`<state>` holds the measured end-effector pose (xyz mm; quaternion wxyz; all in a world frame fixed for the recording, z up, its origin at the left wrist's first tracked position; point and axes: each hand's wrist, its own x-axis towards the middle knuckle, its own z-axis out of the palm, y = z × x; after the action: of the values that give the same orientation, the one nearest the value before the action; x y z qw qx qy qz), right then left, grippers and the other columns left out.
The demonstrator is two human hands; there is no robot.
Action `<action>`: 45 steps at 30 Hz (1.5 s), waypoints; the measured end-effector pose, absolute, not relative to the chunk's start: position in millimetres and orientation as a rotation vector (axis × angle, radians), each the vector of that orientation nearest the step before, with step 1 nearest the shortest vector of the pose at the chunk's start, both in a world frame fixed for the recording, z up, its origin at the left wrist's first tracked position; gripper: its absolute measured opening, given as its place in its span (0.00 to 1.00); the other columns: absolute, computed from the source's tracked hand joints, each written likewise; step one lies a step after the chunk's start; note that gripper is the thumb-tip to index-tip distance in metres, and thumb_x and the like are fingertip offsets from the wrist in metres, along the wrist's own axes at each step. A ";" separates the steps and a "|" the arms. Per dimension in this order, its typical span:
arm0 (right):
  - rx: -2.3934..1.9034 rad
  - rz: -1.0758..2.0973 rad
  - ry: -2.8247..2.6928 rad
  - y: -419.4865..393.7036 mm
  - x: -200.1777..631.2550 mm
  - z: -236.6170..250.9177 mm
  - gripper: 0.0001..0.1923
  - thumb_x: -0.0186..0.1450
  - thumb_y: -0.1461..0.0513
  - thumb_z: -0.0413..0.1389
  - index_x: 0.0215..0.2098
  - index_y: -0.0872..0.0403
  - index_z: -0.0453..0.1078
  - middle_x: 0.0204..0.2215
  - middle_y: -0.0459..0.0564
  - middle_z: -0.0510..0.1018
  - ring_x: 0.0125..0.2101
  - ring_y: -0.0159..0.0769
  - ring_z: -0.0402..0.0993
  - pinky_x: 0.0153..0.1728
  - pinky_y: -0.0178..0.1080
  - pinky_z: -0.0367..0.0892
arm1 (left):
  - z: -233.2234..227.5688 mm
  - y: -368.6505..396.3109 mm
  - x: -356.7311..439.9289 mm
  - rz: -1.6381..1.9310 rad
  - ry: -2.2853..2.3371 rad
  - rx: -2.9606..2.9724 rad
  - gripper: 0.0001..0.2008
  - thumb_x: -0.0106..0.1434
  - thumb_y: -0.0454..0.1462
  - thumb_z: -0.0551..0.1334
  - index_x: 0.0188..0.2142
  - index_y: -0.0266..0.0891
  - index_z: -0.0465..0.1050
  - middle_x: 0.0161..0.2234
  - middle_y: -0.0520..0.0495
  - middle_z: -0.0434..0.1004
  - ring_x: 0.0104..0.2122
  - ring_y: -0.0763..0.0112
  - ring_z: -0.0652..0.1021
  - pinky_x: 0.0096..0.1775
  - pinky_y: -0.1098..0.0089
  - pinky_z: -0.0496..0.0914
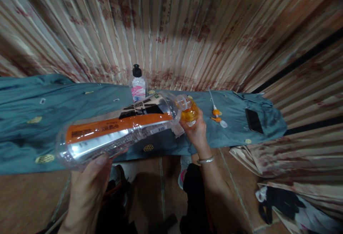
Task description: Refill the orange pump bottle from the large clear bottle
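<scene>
My left hand is wrapped around the lower end of a large clear plastic bottle with an orange and silver label. It is tilted almost flat, its neck pointing right. The neck meets a smaller bottle of amber liquid, which my right hand grips from below and the right. Whether liquid passes between the two cannot be made out. Right of that hand, an orange pump top with a thin pale tube lies on the cloth beside a small clear cap.
A clear bottle with a black cap and pink label stands behind the large bottle. Towards the right end of the narrow, green-cloth-covered surface lies a black phone. A pleated curtain hangs behind; dark and white items sit at lower right.
</scene>
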<state>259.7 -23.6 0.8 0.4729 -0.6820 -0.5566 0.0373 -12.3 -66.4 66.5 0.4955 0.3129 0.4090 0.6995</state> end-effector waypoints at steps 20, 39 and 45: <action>-1.658 0.079 -1.375 -23.0 260.7 -0.8 0.35 0.58 0.53 0.66 0.59 0.54 0.61 0.51 0.58 0.79 0.50 0.48 0.79 0.49 0.49 0.76 | 67.8 -65.2 -15.0 1.688 0.973 0.743 0.24 0.42 0.39 0.77 0.42 0.46 0.81 0.40 0.55 0.83 0.37 0.64 0.80 0.32 0.70 0.81; -1.675 0.066 -1.366 -22.8 262.4 -0.9 0.34 0.59 0.53 0.66 0.59 0.54 0.61 0.49 0.58 0.80 0.48 0.47 0.80 0.47 0.48 0.76 | 68.5 -69.7 -11.4 1.646 0.998 0.730 0.33 0.42 0.38 0.77 0.50 0.55 0.77 0.47 0.51 0.84 0.46 0.57 0.82 0.34 0.71 0.81; -1.677 0.059 -1.360 -22.5 264.2 -1.7 0.36 0.58 0.52 0.66 0.59 0.54 0.61 0.50 0.59 0.80 0.48 0.49 0.80 0.46 0.48 0.77 | 60.4 -69.8 -15.3 1.599 0.967 0.709 0.38 0.42 0.34 0.77 0.55 0.57 0.74 0.48 0.50 0.83 0.47 0.53 0.82 0.37 0.65 0.83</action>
<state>264.2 -22.5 -1.7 0.4712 -0.6847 -0.5554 0.0239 -15.3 -69.8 60.4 0.5409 0.2982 0.4069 0.6730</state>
